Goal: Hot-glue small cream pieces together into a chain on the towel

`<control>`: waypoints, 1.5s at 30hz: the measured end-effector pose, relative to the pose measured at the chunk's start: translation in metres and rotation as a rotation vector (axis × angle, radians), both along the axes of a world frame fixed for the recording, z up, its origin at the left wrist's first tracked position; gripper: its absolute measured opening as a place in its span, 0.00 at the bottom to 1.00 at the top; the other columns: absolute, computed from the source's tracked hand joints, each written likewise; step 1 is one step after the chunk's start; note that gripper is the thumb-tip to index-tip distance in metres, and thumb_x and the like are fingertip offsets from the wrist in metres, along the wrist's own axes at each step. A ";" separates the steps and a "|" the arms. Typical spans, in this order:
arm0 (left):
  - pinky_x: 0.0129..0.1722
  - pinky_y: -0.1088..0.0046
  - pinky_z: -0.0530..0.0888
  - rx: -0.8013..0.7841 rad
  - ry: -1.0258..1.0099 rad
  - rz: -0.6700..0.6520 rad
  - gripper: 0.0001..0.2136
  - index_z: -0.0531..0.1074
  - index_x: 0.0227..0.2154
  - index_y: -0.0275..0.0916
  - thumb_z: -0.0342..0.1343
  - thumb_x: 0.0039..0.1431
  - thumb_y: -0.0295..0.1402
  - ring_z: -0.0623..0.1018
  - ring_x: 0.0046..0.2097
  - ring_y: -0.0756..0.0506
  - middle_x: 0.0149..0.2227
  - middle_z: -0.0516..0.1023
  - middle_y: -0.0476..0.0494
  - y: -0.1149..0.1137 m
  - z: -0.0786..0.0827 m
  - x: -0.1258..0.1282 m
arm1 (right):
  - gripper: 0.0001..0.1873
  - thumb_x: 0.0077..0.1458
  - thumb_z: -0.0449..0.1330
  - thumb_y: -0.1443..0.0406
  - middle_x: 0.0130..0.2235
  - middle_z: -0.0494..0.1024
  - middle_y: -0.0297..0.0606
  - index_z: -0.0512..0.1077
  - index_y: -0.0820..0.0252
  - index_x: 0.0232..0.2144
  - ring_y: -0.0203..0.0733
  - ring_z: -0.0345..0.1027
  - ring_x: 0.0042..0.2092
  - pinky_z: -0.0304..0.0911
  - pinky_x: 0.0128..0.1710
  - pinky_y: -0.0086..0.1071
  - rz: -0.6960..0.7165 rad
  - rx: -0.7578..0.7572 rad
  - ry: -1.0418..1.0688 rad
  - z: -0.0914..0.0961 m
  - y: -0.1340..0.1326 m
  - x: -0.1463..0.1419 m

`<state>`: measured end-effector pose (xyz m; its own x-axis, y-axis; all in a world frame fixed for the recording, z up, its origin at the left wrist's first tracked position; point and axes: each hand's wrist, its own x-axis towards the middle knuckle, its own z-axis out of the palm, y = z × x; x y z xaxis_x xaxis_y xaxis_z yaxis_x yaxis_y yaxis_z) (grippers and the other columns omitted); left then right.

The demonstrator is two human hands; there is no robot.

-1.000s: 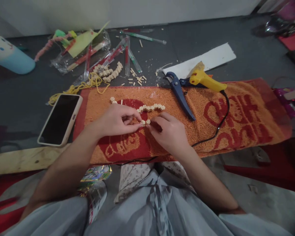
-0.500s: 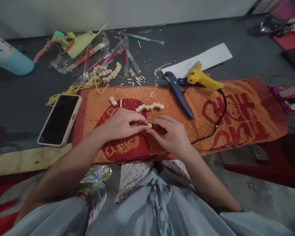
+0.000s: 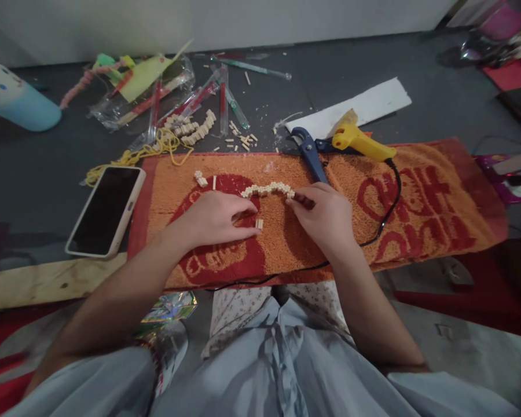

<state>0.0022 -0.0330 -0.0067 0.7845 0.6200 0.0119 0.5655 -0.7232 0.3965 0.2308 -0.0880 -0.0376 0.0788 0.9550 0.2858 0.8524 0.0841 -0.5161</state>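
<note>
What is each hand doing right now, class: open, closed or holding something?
Left hand: open, thumb by a small stick bundle.
Right hand: closed, pinching the wavy stick chain's right end.

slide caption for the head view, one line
Right hand at one end of a wavy strip of short sticks, left hand at a small stick bundle, above an orange-and-red towel

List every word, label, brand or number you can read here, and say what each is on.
No whole word reads with certainty.
"H": apparently one letter of the large red lettering on the towel; the rest is unclear.
Orange lettering on the towel's red patch: too unclear to read.
Shiny packet below the tabletop: any print is too blurred to read.
</note>
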 end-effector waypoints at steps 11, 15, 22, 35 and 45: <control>0.33 0.74 0.66 -0.051 -0.003 -0.055 0.10 0.80 0.36 0.40 0.57 0.61 0.38 0.76 0.30 0.49 0.29 0.81 0.48 0.000 0.001 -0.001 | 0.04 0.53 0.63 0.66 0.29 0.76 0.36 0.79 0.56 0.30 0.42 0.69 0.31 0.62 0.32 0.34 0.011 0.018 0.097 -0.003 0.001 0.002; 0.32 0.75 0.64 -0.057 -0.006 0.039 0.10 0.79 0.35 0.39 0.58 0.59 0.40 0.73 0.28 0.51 0.29 0.80 0.49 0.005 0.008 -0.008 | 0.05 0.53 0.62 0.65 0.29 0.76 0.36 0.79 0.56 0.30 0.41 0.69 0.30 0.62 0.31 0.34 0.015 0.020 0.118 -0.003 0.001 0.002; 0.30 0.75 0.60 -0.134 0.094 0.068 0.12 0.78 0.28 0.38 0.57 0.59 0.41 0.70 0.25 0.52 0.23 0.76 0.50 0.016 0.014 -0.015 | 0.06 0.54 0.61 0.64 0.29 0.75 0.36 0.79 0.57 0.30 0.41 0.68 0.30 0.61 0.31 0.33 0.010 0.017 0.131 -0.005 0.000 0.001; 0.32 0.74 0.61 -0.087 0.114 0.094 0.12 0.79 0.35 0.39 0.61 0.57 0.44 0.72 0.28 0.51 0.26 0.75 0.52 0.014 0.018 -0.017 | 0.05 0.54 0.62 0.65 0.30 0.75 0.37 0.78 0.59 0.30 0.41 0.69 0.31 0.61 0.32 0.33 0.001 0.011 0.110 -0.004 -0.001 0.000; 0.39 0.71 0.67 0.021 0.187 0.053 0.13 0.79 0.40 0.38 0.53 0.65 0.39 0.80 0.41 0.45 0.40 0.83 0.43 0.004 0.008 -0.007 | 0.05 0.53 0.62 0.65 0.28 0.75 0.36 0.79 0.59 0.31 0.39 0.67 0.28 0.62 0.30 0.34 0.016 0.050 0.180 -0.007 0.000 0.002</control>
<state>-0.0045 -0.0292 0.0016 0.7408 0.6613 -0.1175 0.6651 -0.6977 0.2664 0.2331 -0.0885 -0.0441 0.1179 0.9416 0.3153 0.7448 0.1262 -0.6553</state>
